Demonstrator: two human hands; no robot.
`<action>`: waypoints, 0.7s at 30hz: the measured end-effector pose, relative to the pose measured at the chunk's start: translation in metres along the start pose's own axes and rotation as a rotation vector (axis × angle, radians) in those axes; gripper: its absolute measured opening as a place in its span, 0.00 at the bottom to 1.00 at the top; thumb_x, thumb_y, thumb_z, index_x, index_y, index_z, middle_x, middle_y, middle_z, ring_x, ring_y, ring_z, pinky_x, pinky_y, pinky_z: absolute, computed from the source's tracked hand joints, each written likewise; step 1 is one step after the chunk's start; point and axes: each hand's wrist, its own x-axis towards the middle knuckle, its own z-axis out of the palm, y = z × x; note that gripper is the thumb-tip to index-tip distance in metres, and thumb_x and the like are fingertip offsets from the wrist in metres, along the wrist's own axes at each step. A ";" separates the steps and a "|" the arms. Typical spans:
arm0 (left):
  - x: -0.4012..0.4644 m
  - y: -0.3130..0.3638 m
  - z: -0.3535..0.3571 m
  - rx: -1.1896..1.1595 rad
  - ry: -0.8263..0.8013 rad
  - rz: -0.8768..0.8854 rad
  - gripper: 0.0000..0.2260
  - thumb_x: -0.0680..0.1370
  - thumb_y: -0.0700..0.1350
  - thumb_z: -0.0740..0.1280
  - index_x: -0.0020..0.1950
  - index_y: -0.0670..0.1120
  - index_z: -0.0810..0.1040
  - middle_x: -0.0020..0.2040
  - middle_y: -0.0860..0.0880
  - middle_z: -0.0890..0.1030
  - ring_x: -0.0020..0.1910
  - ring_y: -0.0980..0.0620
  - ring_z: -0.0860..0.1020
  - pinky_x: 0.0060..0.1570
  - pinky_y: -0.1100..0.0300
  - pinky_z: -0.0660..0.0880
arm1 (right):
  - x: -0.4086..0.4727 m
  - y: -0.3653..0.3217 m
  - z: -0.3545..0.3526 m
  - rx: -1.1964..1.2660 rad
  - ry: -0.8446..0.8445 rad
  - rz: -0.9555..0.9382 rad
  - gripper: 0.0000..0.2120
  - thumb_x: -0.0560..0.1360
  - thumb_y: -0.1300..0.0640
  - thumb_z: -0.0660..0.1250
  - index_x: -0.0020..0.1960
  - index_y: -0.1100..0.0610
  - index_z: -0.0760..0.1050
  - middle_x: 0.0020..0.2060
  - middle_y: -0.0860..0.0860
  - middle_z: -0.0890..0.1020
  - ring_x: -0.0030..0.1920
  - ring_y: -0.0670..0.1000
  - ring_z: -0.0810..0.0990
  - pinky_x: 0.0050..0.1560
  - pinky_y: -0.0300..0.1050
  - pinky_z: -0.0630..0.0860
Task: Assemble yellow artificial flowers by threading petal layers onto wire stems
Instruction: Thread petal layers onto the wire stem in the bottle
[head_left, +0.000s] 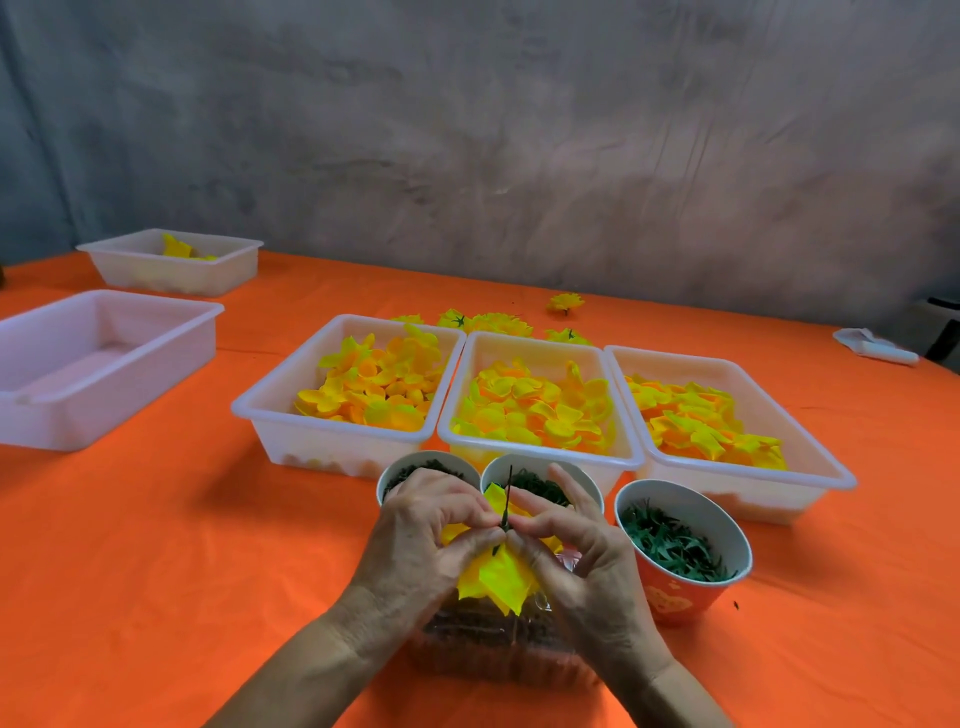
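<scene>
Petals (498, 574) sit bunched on a dark green stem (506, 506), caught between my two hands above a clear box (488, 649) of dark pieces. My left hand (421, 540) pinches stem and petals from nine o'clock, fingers curled; my right hand (582, 561) pinches them from three o'clock with thumb and forefinger, its other fingers raised. The stem's tip points to twelve o'clock, toward two cups (540, 475) of green bits just past my knuckles. A third cup (683, 545), red outside, stands at three o'clock, close to my right hand. Beyond the cups, three trays (540, 400) of loose yellow petals lie side by side on the orange cloth (156, 545). Finished flowers (488, 322) lie behind them at twelve o'clock. Two more trays (98, 358) stand far off at ten o'clock.
</scene>
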 end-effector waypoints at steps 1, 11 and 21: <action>0.000 0.001 0.000 0.003 0.002 -0.010 0.03 0.66 0.39 0.77 0.37 0.45 0.84 0.40 0.54 0.82 0.48 0.54 0.77 0.51 0.54 0.73 | -0.001 -0.001 0.000 -0.010 -0.001 0.007 0.08 0.69 0.64 0.74 0.40 0.52 0.84 0.53 0.45 0.83 0.69 0.34 0.63 0.68 0.52 0.68; -0.010 0.005 -0.010 -0.155 0.012 -0.187 0.04 0.72 0.41 0.73 0.41 0.50 0.85 0.45 0.57 0.82 0.48 0.64 0.78 0.44 0.71 0.72 | 0.005 -0.026 -0.003 -0.173 -0.050 0.063 0.04 0.69 0.54 0.75 0.42 0.47 0.84 0.57 0.41 0.80 0.70 0.39 0.61 0.68 0.38 0.58; -0.015 -0.002 -0.008 -0.284 0.135 -0.312 0.03 0.72 0.41 0.72 0.39 0.47 0.85 0.41 0.53 0.84 0.42 0.62 0.80 0.39 0.73 0.72 | 0.008 -0.016 0.006 -0.047 -0.008 0.056 0.07 0.67 0.60 0.76 0.34 0.50 0.82 0.53 0.40 0.80 0.70 0.38 0.63 0.64 0.35 0.61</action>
